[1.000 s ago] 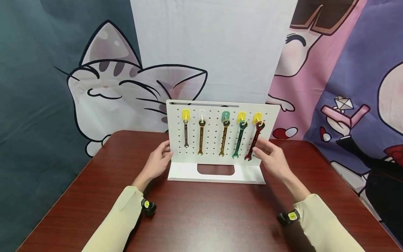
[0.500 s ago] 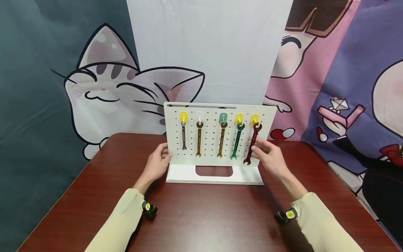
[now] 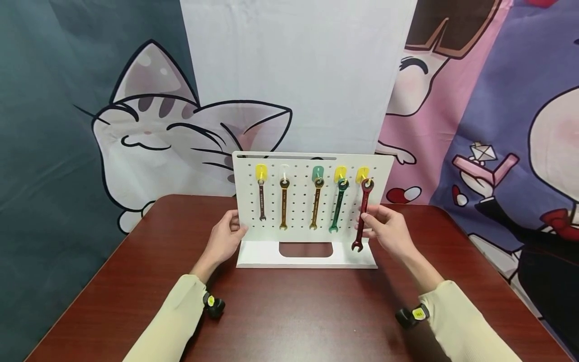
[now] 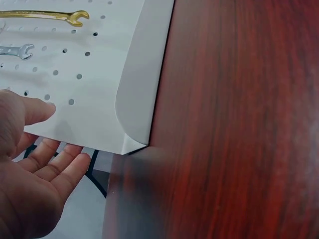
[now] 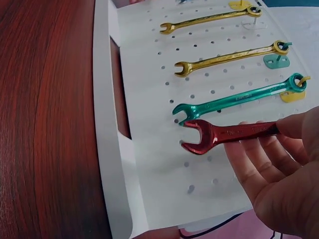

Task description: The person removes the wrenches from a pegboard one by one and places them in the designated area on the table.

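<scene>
My right hand (image 3: 388,229) pinches the dark red combination wrench (image 3: 363,211) at its shank, and in the right wrist view its open end (image 5: 203,137) points away from my fingers. Its lower end tilts out from the white pegboard (image 3: 298,234). The ring end is at the rightmost yellow hook (image 3: 362,174); whether it still hangs there I cannot tell. My left hand (image 3: 223,236) holds the pegboard's left edge, thumb in front and fingers behind. Beside the red one hang a green wrench (image 3: 338,206), two gold wrenches (image 3: 315,205) and a small silver wrench (image 3: 262,201).
The pegboard stands on its flat white base (image 3: 258,256), which has a rounded cutout, on a dark red-brown wooden table (image 3: 289,311). Behind the table hang a white sheet (image 3: 298,75) and cartoon-printed cloth (image 3: 135,146).
My right hand has taken hold of the red wrench and drawn its lower end outward from the board; it hung slanted close to the board before. My left hand stays at the board's edge.
</scene>
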Motion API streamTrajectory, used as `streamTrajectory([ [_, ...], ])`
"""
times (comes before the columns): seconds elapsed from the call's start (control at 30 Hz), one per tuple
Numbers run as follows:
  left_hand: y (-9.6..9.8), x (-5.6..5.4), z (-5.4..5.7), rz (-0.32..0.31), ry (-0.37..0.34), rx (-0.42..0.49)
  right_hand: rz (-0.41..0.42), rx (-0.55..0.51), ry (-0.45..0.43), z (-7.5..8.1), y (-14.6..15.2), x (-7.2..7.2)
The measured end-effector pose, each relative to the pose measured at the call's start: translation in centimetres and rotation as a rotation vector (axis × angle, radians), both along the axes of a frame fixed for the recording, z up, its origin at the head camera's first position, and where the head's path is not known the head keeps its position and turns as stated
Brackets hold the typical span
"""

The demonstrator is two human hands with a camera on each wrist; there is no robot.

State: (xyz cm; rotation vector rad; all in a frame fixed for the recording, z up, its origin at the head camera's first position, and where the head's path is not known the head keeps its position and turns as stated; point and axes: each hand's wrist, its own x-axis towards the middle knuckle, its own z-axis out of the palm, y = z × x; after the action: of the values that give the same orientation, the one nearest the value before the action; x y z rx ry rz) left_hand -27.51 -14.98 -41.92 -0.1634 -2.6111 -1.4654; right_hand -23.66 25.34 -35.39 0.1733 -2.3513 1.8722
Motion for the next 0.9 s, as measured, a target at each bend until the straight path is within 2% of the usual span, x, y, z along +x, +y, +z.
streamTrajectory([
  [0.2,-0.3,0.2,0.0,0.012,0.015,-0.034,0.06,-0.039,-0.008,0.8,-0.5,0.6],
  [0.47,-0.7,0.4,-0.2,0.022,0.021,-0.087,0.071,0.038,-0.029,2.1,-0.5,1.6],
  [0.7,-1.4,0.6,-0.2,0.006,0.046,-0.118,0.112,0.019,-0.042,2.8,-0.5,2.1],
  [0.9,-1.8,0.9,-0.2,-0.03,0.041,-0.109,0.114,0.004,-0.049,3.2,-0.6,2.4],
])
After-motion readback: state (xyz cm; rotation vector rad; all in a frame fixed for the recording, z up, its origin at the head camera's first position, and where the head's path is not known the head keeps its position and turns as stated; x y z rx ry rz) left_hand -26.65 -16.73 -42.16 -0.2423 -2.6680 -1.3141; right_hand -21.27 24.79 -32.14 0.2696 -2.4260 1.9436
